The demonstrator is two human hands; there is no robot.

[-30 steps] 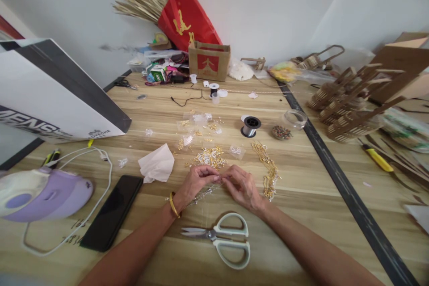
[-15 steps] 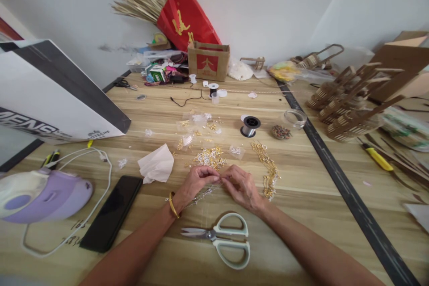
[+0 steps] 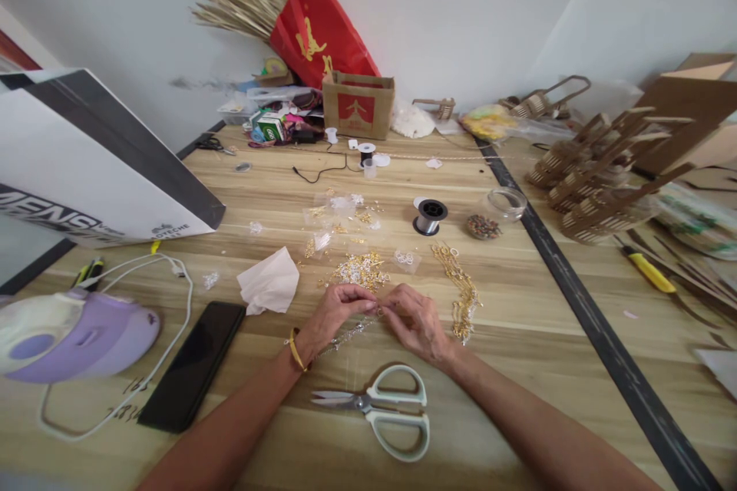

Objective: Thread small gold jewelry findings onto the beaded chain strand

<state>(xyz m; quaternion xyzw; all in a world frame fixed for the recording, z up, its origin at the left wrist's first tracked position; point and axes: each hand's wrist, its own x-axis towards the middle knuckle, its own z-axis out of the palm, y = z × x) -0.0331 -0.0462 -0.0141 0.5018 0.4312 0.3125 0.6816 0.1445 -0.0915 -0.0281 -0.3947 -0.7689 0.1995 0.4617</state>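
both hands are working in close over a wood-grain tabletop (image 3: 518, 399), fingertips meeting in the middle. left hand (image 3: 339, 314) has its thumb and forefinger nipped together, right hand (image 3: 415, 318) is doing the same from the other side, and between them there's a tiny piece (image 3: 378, 311) of something. way too small to say what it is, sorry. a silver-coloured chain (image 3: 350, 334) lies under the left hand and runs up towards those fingertips; can't tell if it's joined to the piece. yellow bangle (image 3: 298, 353) on the left wrist.

just beyond the fingers is a loose pile of gold and silver jewelry bits (image 3: 361, 270), with a little clear bag of rings (image 3: 406, 258) off its right side. a bunch of gold-coloured chains (image 3: 464, 295) lies to the right of the right hand, not touching it. closer in, between the forearms, a pair of pale-handled scissors (image 3: 362, 403) is flat on the table, blades pointing left and slightly parted.

further out there's a spool of silvery wire (image 3: 428, 219), then a clear jar (image 3: 507, 204) near some dark mixed beads (image 3: 484, 227). over on the left, a crumpled tissue (image 3: 268, 281) sits by the top of a black phone (image 3: 193, 367).
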